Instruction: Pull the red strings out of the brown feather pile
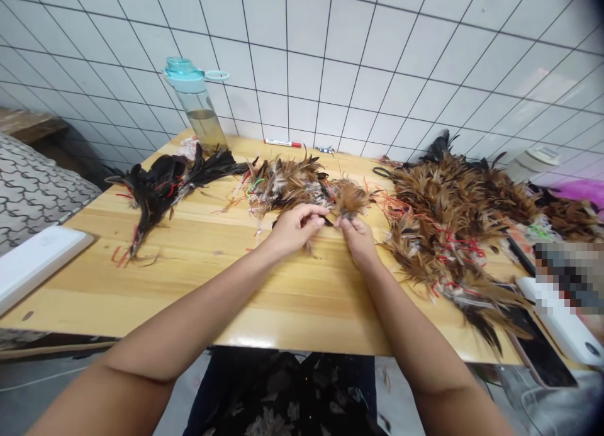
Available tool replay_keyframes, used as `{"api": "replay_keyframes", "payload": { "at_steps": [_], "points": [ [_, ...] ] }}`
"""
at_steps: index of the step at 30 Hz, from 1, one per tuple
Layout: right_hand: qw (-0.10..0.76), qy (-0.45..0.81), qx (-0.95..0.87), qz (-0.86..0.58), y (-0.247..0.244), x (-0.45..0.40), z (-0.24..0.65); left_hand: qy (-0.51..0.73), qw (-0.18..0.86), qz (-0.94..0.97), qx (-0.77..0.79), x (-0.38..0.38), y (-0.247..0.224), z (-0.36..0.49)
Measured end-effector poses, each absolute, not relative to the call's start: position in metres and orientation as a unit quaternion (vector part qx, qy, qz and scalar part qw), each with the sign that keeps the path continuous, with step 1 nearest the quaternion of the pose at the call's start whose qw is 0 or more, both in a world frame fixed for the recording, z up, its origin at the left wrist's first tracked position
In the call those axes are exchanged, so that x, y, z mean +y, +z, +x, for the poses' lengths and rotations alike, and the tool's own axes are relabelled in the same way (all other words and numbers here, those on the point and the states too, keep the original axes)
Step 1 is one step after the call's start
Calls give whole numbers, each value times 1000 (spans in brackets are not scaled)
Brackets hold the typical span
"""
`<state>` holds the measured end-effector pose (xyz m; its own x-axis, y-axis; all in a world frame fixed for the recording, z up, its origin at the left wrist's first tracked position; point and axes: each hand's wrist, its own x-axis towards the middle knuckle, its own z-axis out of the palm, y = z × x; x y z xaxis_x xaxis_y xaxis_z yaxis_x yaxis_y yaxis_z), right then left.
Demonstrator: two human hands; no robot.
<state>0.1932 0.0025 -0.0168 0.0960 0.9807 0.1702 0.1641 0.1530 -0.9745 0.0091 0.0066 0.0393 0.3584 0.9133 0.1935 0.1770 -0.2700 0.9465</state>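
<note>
My right hand (pixel 357 234) pinches the base of a small brown feather bunch (pixel 350 198), its tips pointing away from me. Close beside it on the left is my left hand (pixel 299 228), thumb and forefinger pressed together. A dark feather shows at those fingertips, but whether they grip it is unclear. Just beyond my hands lies a pile of brown feathers (pixel 292 181) with pale quills and bits of red and green string. To the right spreads a larger heap of brown feathers (pixel 448 197) tied with red string (pixel 460 244).
Black feather bundles (pixel 160 184) lie on the left of the wooden table (pixel 226 297). A water bottle (pixel 202 109) and a red-and-white marker (pixel 283 143) are near the tiled wall. A white device (pixel 40 260) sits left; a phone (pixel 542 348) and white power bank (pixel 561 323) lie right.
</note>
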Motion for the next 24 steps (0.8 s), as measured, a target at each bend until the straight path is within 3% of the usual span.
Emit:
{"api": "replay_keyframes", "payload": {
  "at_steps": [7, 13, 24],
  "points": [
    [490, 434, -617, -437, -19, -4, 170, 376, 524, 676, 357, 10, 15, 6],
    [468, 522, -567, -432, -10, -11, 168, 402, 651, 553, 329, 8, 5, 11],
    [436, 594, -568, -367, -4, -13, 170, 450, 794, 321, 255, 7, 8, 16]
  ]
}}
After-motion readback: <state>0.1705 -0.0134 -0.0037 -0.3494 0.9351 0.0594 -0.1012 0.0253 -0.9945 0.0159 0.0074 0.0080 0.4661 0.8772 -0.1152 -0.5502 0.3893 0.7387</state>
